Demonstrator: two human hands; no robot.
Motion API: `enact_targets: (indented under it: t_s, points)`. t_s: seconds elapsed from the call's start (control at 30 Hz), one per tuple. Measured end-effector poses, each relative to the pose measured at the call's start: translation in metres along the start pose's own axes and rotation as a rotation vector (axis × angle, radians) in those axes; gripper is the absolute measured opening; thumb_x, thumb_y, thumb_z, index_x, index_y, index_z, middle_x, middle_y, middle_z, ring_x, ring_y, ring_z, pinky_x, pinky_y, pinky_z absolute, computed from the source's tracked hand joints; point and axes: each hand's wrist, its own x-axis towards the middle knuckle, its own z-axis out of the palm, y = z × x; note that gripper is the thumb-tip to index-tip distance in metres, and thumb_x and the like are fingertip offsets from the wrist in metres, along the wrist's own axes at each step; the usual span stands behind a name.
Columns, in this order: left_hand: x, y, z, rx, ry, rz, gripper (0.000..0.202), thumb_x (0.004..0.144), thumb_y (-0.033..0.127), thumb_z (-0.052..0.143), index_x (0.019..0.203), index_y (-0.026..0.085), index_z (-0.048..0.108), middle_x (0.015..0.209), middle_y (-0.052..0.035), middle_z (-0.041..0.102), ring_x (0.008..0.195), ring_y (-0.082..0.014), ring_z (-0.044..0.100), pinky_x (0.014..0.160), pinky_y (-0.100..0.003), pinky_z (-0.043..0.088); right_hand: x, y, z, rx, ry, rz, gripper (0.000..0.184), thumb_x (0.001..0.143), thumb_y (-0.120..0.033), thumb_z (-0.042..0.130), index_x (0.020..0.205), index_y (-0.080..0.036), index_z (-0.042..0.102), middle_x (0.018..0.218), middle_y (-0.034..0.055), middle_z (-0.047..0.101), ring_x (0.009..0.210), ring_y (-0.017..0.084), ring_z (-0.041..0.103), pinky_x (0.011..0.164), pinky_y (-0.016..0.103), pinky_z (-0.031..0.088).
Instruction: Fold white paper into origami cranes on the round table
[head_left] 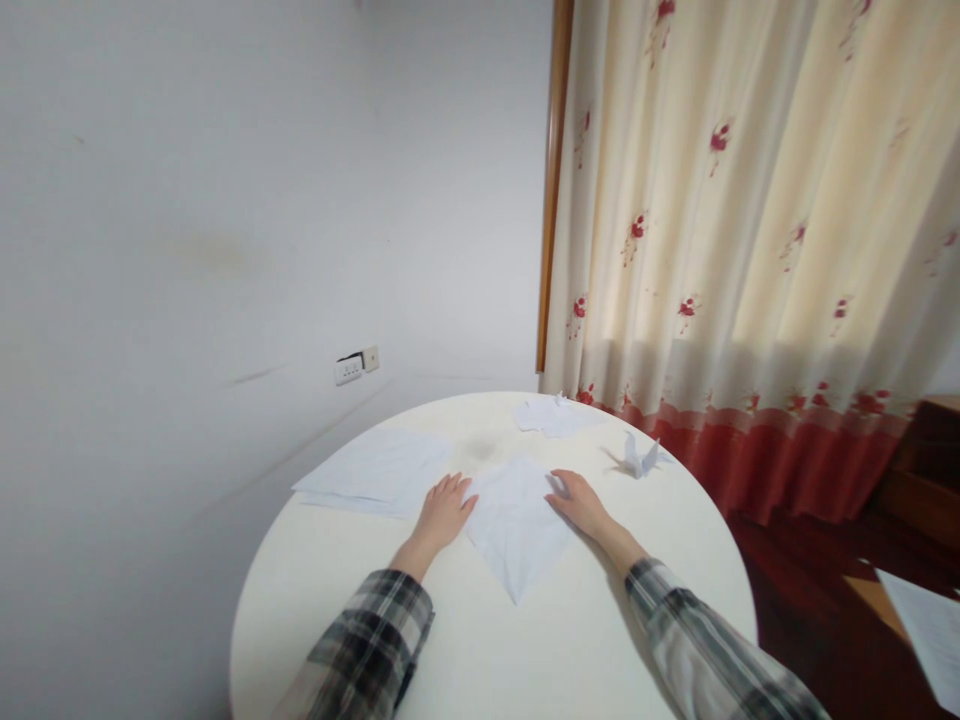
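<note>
A creased white sheet of paper point(516, 530) lies on the round white table with one corner pointing toward me. My left hand point(445, 508) rests at its left corner, fingers stretched out and lying flat. At the right edge of the sheet is my right hand point(579, 502), its fingers slightly curved and apart, touching the paper. A folded paper crane point(639, 456) stands beyond my right hand. To the left of my left hand lies a stack of white paper sheets point(367, 468).
The round table point(277, 610) has more white paper point(541, 416) at its far edge. A wall with a power socket point(349, 371) is behind on the left. A floral curtain point(720, 250) hangs behind on the right, and papers point(922, 620) show at the lower right.
</note>
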Motion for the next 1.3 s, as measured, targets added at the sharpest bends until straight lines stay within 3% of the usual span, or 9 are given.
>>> enact_targets:
  t_s: [0.27, 0.5, 0.77, 1.3]
  points:
    - [-0.0018, 0.0008, -0.0021, 0.013, 0.002, -0.002, 0.044, 0.086, 0.039, 0.033, 0.122, 0.017, 0.047, 0.133, -0.0095, 0.043, 0.125, -0.0238, 0.035, 0.102, -0.037, 0.026, 0.0005, -0.0017, 0.0004, 0.002, -0.004, 0.012, 0.045, 0.075, -0.028, 0.054, 0.118, -0.015, 0.050, 0.121, 0.0104, 0.053, 0.113, 0.021, 0.047, 0.098, 0.034, 0.033]
    - [-0.0021, 0.0022, -0.0041, 0.002, -0.013, -0.009, 0.050, 0.086, 0.038, 0.032, 0.126, 0.010, 0.042, 0.134, -0.0127, 0.041, 0.126, -0.0256, 0.033, 0.103, -0.037, 0.026, 0.0024, 0.0018, 0.0038, -0.005, 0.004, -0.004, 0.046, 0.075, -0.030, 0.054, 0.118, -0.013, 0.050, 0.121, 0.0108, 0.054, 0.113, 0.021, 0.047, 0.099, 0.033, 0.033]
    - [-0.0028, 0.0013, -0.0044, -0.025, -0.012, -0.015, 0.047, 0.087, 0.040, 0.032, 0.123, 0.014, 0.046, 0.134, -0.0107, 0.041, 0.126, -0.0245, 0.033, 0.103, -0.037, 0.025, 0.0001, -0.0037, 0.0005, -0.002, 0.003, 0.005, 0.047, 0.075, -0.028, 0.054, 0.118, -0.010, 0.050, 0.120, 0.0123, 0.054, 0.113, 0.021, 0.047, 0.099, 0.030, 0.033]
    - [-0.0021, -0.0001, -0.0025, -0.047, -0.024, -0.014, 0.049, 0.086, 0.039, 0.033, 0.124, 0.012, 0.046, 0.135, -0.0113, 0.040, 0.127, -0.0256, 0.032, 0.103, -0.038, 0.024, -0.0001, 0.0022, 0.0047, 0.077, 0.011, -0.007, 0.047, 0.073, -0.027, 0.054, 0.117, -0.010, 0.051, 0.121, 0.0139, 0.053, 0.115, 0.023, 0.046, 0.100, 0.033, 0.031]
